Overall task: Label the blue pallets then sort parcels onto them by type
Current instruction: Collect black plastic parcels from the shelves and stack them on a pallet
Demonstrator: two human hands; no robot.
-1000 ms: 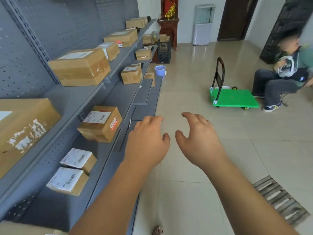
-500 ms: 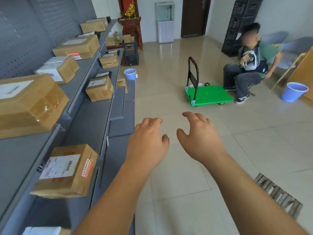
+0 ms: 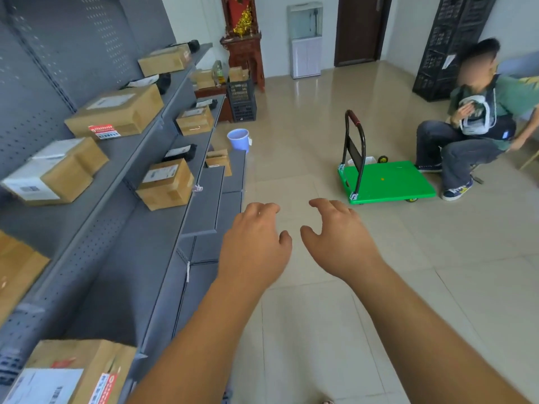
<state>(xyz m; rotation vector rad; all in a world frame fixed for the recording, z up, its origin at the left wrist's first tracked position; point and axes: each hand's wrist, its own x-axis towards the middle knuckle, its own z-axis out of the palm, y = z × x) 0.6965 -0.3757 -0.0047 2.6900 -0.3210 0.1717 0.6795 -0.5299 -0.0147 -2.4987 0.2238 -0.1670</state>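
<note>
My left hand (image 3: 255, 243) and my right hand (image 3: 335, 237) are stretched out side by side over the tiled floor, fingers loosely bent, holding nothing. Several cardboard parcels with printed labels lie on the grey shelving (image 3: 122, 217) to my left: one (image 3: 164, 183) on the middle shelf, one (image 3: 116, 112) and one (image 3: 55, 170) on the upper shelf, and a parcel (image 3: 73, 371) at the bottom left corner. No blue pallet is in view.
A green platform trolley (image 3: 388, 182) with a black handle stands on the floor ahead right. A person (image 3: 472, 132) sits beyond it. A blue bucket (image 3: 239, 139) and a black crate (image 3: 242, 100) stand near the shelf's far end. A dark door is at the back.
The view has kept moving forward along the shelving; the trolley and the seated person look nearer. Both hands stay outstretched with nothing in them.
</note>
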